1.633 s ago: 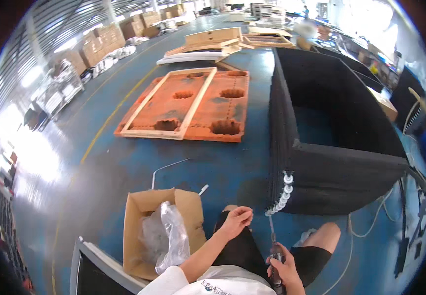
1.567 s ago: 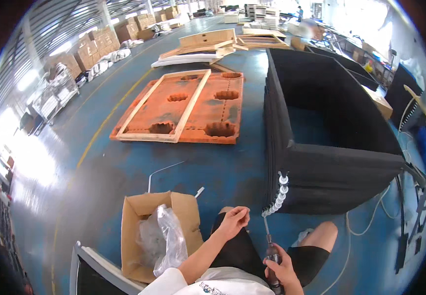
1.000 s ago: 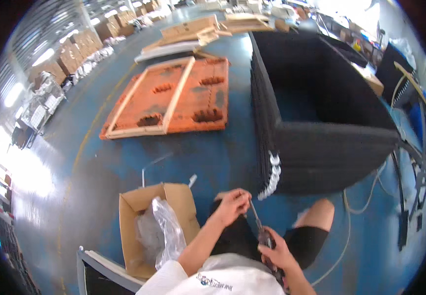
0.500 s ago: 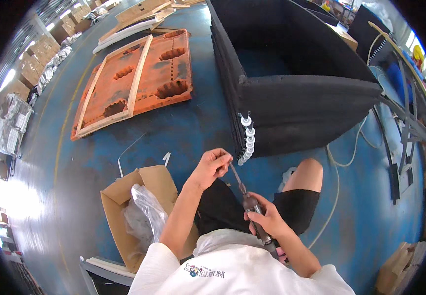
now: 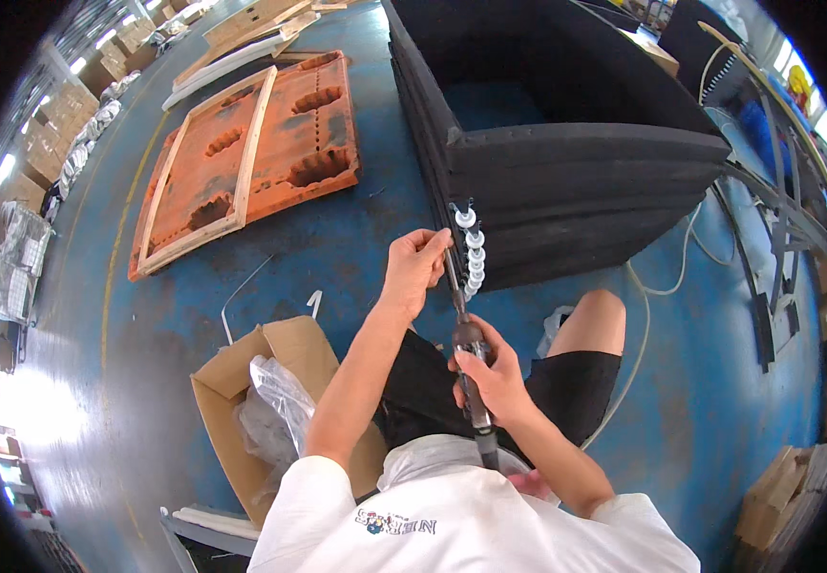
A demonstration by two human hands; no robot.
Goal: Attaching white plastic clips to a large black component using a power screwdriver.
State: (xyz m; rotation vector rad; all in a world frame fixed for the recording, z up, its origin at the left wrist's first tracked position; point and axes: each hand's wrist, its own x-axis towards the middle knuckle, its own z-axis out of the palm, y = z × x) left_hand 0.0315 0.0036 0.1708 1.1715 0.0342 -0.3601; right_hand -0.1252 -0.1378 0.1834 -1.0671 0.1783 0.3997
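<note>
My right hand (image 5: 495, 377) is wrapped round a dark, straight-bodied power screwdriver (image 5: 471, 336), whose long thin shank points away from me. Beyond its tip stands a large open-topped box of black panels (image 5: 576, 196). My left hand (image 5: 413, 272) pinches thumb and forefinger together by the tip, close to the box's near left corner. Whatever small thing sits between those fingers is hidden. Just right of the fingers, a column of white round caps (image 5: 476, 255) runs down the black wall at that corner.
A cardboard box (image 5: 227, 368) holding clear plastic stands left of my legs. Farther off, an orange slab with holes (image 5: 275, 143) lies under a wooden frame (image 5: 253, 143). A pale hose (image 5: 645, 344) trails over the blue floor (image 5: 710, 382) on the right, near a metal rack (image 5: 786, 201).
Both hands and the screwdriver have moved forward, away from me, bringing the tip up to the box's corner. The screwdriver now points more straight ahead. The view has shifted slightly.
</note>
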